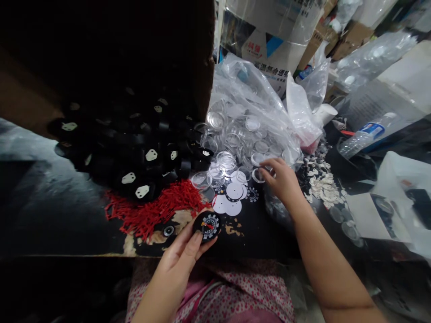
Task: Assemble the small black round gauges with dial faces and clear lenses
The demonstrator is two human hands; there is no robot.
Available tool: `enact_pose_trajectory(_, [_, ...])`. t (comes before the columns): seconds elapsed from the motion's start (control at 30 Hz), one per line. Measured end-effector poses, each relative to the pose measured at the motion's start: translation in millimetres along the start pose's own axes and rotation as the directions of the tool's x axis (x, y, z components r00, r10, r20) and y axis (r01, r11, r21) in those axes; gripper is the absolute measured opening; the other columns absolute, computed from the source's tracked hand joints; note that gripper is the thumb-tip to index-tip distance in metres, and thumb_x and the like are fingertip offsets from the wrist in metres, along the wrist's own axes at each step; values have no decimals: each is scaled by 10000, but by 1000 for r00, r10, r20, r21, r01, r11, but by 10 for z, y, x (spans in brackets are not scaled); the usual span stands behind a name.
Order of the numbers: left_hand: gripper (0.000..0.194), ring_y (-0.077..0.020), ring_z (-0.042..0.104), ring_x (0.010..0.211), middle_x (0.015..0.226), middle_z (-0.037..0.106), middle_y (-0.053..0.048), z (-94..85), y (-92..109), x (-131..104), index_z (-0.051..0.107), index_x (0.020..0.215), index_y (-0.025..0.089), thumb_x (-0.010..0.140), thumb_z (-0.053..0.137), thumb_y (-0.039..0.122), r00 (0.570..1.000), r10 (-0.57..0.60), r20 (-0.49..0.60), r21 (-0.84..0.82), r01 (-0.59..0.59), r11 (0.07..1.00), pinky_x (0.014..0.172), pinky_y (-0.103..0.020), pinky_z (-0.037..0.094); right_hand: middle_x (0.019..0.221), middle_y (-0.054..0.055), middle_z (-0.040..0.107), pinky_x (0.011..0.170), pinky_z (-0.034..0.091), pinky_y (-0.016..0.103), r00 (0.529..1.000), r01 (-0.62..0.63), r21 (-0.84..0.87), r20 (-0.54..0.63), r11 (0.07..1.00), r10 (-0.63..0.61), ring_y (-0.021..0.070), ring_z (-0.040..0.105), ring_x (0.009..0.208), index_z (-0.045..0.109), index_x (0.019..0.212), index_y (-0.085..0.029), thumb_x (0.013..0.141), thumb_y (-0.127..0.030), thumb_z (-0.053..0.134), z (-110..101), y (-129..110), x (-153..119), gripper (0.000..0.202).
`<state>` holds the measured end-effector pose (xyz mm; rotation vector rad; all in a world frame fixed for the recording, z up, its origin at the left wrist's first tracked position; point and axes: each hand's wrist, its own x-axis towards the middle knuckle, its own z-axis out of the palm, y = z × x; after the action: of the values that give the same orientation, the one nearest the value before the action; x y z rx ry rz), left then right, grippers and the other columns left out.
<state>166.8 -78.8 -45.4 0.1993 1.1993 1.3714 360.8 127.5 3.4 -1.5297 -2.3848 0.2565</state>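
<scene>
Head view: dial gauge in left hand, above bench.
Left grip: clasped on dial gauge.
Right hand: at clear covers; grip closure cannot be told.
Dial markings: white, too small to read.
Carton: red "科强", black "复合透".

Single head cam — worn by the person, facing forward and down over the worktable. Near the hands; no second view shares it.
</scene>
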Motion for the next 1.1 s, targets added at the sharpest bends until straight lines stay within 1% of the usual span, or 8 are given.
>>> enact_pose_trajectory(0.2, [419,-243,659,1080,1353,592,-13,6,-1,14,640,1215,305,811,701,396,1000,-7,-6,-19,7,1000,997,-339,512,1084,128,660,828,452,386,1000,-3,-1,-3,1000,3,248,634,908,689,1078,-173,830,-261,635,74,30,327,268])
enact_pose_trajectory(0.37, [388,-238,681,1033,1301,633,-11,39,33,15,672,1160,292,789,725,392,999,-34,-31,-74,31,997,997,-354,515,959,127,703,809,474,367,989,-76,77,-119,994,85,223,645,828,680,1066,-109,894,-225,505,-66,7,176,271])
enact_pose_trajectory(0.47, [285,-246,673,1050,1249,666,-33,116,99,1,707,1077,253,818,699,371,1000,-30,-5,-174,29,984,958,-365,543,896,75,710,696,507,302,997,-62,265,-28,962,72,166,636,705,635,1167,-126,919,-240,473,-88,-299,-136,317])
enact_pose_trajectory(0.53, [257,-252,683,1024,1158,708,-69,180,146,-10,723,1025,211,845,663,384,997,-44,70,-211,58,976,927,-379,560,852,36,697,666,515,280,984,-30,515,164,857,-64,141,624,671,635,1193,-177,921,-241,493,-35,-605,-387,314])
enact_pose_trajectory(0.6, [275,-244,678,1032,1155,707,-78,223,173,-15,717,1053,212,865,634,394,992,-25,122,-205,49,978,902,-360,569,944,50,654,771,520,300,964,44,608,183,793,-194,147,629,806,640,1208,-215,915,-201,507,36,-882,-604,322])
enact_pose_trajectory(0.77, [338,-247,578,1204,1334,606,-35,162,149,-30,650,1186,270,857,652,349,987,94,130,-41,-90,995,969,-350,526,1160,74,529,940,460,344,949,144,582,149,801,-279,165,579,1027,652,1178,-268,937,-226,503,150,-1122,-751,287])
enact_pose_trajectory(0.93, [390,-229,532,1257,1324,615,-38,98,82,-97,593,1268,259,885,604,335,960,218,176,306,-264,915,1082,-353,411,742,31,596,675,428,288,969,99,449,158,888,-188,165,556,708,610,829,-185,990,-414,351,178,-1157,-667,382])
enact_pose_trajectory(1.1, [384,-234,509,1280,1364,581,-45,182,95,-152,577,1280,265,906,557,348,939,288,186,428,-342,837,1062,-331,419,620,21,552,626,346,279,972,212,371,14,904,-233,147,482,605,506,680,-193,1002,-321,239,265,-1311,-676,436])
